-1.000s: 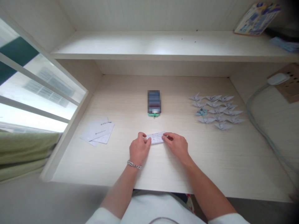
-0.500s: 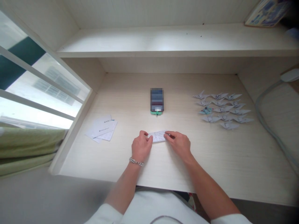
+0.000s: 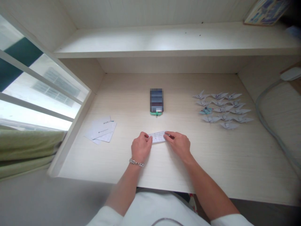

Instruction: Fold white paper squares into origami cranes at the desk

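Observation:
A narrow piece of folded paper (image 3: 158, 137) with rows of print lies low over the desk in front of me. My left hand (image 3: 141, 146) pinches its left end between thumb and fingers. At the right end, my right hand (image 3: 178, 144) grips the paper with thumb and fingertips. Several folded paper cranes (image 3: 223, 110) stand in rows to the right of my hands, mostly white. One blue-green crane (image 3: 206, 110) sits among them. Left of my hands, a few loose paper sheets (image 3: 104, 131) overlap on the desk.
Beyond the paper lies a phone (image 3: 156, 99) with a blurred screen and a green edge at its bottom. A shelf (image 3: 150, 40) spans the back. The window (image 3: 44, 81) and green curtain (image 3: 28, 152) border the left; a grey cable (image 3: 265, 122) hangs on the right wall.
Both hands keep their hold on the folded paper, with barely any movement. The whole view has shifted slightly.

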The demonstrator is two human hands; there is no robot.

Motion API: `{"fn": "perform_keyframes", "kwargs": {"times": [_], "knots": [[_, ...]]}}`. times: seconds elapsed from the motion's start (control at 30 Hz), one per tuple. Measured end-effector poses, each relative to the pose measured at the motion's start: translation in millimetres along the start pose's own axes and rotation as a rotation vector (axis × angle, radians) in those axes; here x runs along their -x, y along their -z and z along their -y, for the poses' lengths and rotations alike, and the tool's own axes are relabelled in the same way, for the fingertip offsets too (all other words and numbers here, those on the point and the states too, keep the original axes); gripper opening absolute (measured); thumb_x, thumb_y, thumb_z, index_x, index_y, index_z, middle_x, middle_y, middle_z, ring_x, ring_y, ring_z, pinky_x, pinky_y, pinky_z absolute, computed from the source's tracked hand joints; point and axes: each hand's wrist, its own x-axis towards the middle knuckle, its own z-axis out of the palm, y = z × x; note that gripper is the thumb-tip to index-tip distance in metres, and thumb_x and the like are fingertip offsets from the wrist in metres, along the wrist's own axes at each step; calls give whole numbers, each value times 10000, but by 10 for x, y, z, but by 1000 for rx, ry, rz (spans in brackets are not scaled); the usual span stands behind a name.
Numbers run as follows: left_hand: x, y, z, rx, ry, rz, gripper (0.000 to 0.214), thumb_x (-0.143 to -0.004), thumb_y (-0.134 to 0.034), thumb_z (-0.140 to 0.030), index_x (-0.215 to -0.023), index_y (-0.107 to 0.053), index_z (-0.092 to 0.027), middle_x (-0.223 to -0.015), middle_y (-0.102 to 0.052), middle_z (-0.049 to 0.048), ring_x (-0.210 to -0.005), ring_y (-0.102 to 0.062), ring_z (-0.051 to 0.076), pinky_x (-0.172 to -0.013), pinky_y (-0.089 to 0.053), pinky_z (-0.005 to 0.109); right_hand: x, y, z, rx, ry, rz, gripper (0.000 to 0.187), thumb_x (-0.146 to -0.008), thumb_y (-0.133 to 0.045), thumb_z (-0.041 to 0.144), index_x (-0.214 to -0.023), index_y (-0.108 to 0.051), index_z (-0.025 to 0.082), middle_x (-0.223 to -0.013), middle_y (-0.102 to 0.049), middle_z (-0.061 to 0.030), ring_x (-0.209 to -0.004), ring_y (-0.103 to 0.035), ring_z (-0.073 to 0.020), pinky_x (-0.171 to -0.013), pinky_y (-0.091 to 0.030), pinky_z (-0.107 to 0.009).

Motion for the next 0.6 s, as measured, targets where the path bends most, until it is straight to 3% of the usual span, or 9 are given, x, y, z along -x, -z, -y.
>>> {"fn": "perform_keyframes", "kwargs": {"times": [0.4,0.6], "knots": [[65,5,-57,-14,-28,-84,255,-809,-452,-421,-928,-630,-283,-746,-694,-8,-679,-606,161,-611,-387,250,4,7,3,-1,9,1,287,-792,-458,481,-975,-662,396,-865,-692,36,-767,-611,-175,-632,-416,-270],[61,14,-68,-30,4,-65,274,-804,-460,-435,-951,-635,-284,-760,-700,-1,-687,-617,174,-612,-404,262,9,-8,7,-25,0,-23,286,-782,-483,469,-980,-666,374,-847,-692,34,-776,-611,-171,-652,-426,-265]]}}
